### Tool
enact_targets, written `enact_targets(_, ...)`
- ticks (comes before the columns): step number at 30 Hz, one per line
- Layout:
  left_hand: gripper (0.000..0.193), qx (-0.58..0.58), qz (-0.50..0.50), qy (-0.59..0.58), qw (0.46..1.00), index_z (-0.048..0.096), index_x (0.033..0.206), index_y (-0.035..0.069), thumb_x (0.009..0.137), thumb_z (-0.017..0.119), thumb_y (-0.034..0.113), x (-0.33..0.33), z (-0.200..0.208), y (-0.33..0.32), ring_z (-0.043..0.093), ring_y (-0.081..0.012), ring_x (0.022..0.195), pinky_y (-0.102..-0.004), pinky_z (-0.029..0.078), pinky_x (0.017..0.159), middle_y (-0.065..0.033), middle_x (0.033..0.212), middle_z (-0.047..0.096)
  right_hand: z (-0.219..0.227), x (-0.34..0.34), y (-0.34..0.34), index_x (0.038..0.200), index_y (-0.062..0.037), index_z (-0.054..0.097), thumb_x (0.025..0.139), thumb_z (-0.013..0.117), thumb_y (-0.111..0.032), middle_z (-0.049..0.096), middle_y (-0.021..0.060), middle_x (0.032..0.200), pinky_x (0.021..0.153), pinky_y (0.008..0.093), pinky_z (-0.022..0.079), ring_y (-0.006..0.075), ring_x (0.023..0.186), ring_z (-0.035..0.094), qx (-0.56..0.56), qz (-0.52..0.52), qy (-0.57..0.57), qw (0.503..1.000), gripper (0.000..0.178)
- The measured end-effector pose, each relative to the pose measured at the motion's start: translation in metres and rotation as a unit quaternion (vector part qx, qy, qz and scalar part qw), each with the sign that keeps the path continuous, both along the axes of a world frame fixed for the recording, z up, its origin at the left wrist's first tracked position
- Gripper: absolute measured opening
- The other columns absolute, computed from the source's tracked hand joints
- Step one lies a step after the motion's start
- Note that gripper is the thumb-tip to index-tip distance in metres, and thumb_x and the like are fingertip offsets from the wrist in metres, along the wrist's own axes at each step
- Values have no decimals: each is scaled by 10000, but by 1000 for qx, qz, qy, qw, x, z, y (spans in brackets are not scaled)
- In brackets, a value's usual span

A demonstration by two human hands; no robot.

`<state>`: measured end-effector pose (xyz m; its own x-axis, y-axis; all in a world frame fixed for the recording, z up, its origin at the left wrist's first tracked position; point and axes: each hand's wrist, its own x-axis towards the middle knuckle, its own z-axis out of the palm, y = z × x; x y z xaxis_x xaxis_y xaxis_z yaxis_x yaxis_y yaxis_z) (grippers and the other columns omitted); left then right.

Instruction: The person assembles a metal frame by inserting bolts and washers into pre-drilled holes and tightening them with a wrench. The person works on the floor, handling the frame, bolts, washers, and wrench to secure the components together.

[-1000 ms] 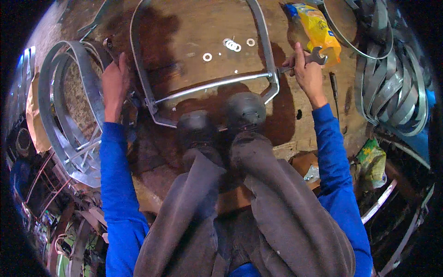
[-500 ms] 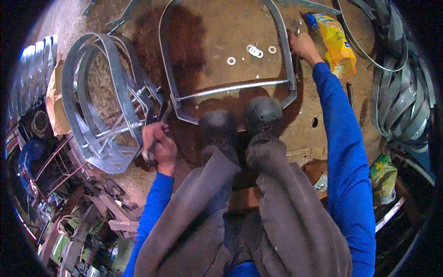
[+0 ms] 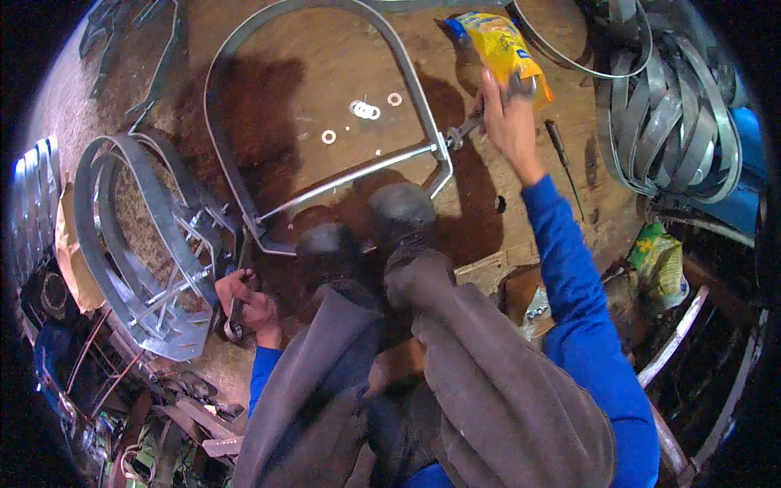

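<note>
A bent flat-steel frame (image 3: 218,130) lies on the wooden board, crossed near its lower end by a shiny rod (image 3: 350,176). My right hand (image 3: 511,130) is closed around a wrench (image 3: 470,127); its jaw sits at the nut (image 3: 453,140) on the rod's right end, outside the frame. In my left hand (image 3: 250,309) is a second wrench (image 3: 234,332), whose ring end shows below the fingers. Its upper end reaches toward the frame's lower left corner; whether it touches there I cannot tell. My black shoes (image 3: 403,209) stand against the frame's lower part.
Several white washers (image 3: 364,109) lie inside the frame. Beyond my right hand is a yellow bag (image 3: 508,45), with a screwdriver (image 3: 561,150) nearby. Similar assembled frames (image 3: 91,203) stand at left; bent metal strips (image 3: 675,122) are heaped at right.
My right hand has come from beside the frame's upper right side to the rod's right end, with the wrench now at the nut. The whole view has shifted and turned.
</note>
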<state>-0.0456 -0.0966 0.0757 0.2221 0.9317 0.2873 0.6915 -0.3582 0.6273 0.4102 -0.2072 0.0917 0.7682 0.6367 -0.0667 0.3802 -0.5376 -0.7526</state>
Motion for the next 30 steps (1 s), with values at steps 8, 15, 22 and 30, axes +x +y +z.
enact_targets(8, 477, 29, -35, 69, 997, 585, 805, -1, 1021, 360, 359, 13, 10, 4, 547, -256, 714, -361, 436, 670, -112, 765, 567, -38, -76, -98, 869, -19, 641, 878, 531, -54, 685, 122, 902, 656, 354, 515, 275, 761, 656, 93, 63, -109, 988, 116)
enact_targets(15, 464, 64, -42, 98, 992, 591, 815, -4, 1023, 357, 338, 2, 0, 5, 554, -260, 743, -360, 445, 713, -118, 792, 574, -68, -96, -106, 808, -3, 626, 938, 422, -85, 705, 148, 943, 736, 353, 529, 306, 807, 677, 156, 112, -169, 967, 256)
enact_targets(22, 448, -3, -50, 76, 996, 594, 828, 0, 1017, 365, 335, 1, 9, 2, 560, -271, 758, -378, 455, 724, -126, 804, 581, -49, -78, -78, 726, 7, 624, 998, 364, -204, 701, 145, 795, 602, 355, 508, 279, 640, 648, 99, 72, -94, 988, 431)
enact_targets(30, 449, -1, -2, 34, 999, 603, 818, -13, 1017, 375, 319, 2, 2, 0, 564, -276, 760, -380, 456, 723, -124, 797, 585, -82, 21, 86, 757, 91, 652, 944, 440, -454, 608, 355, 842, 764, 536, 481, 507, 844, 602, -179, 9, -73, 981, 614)
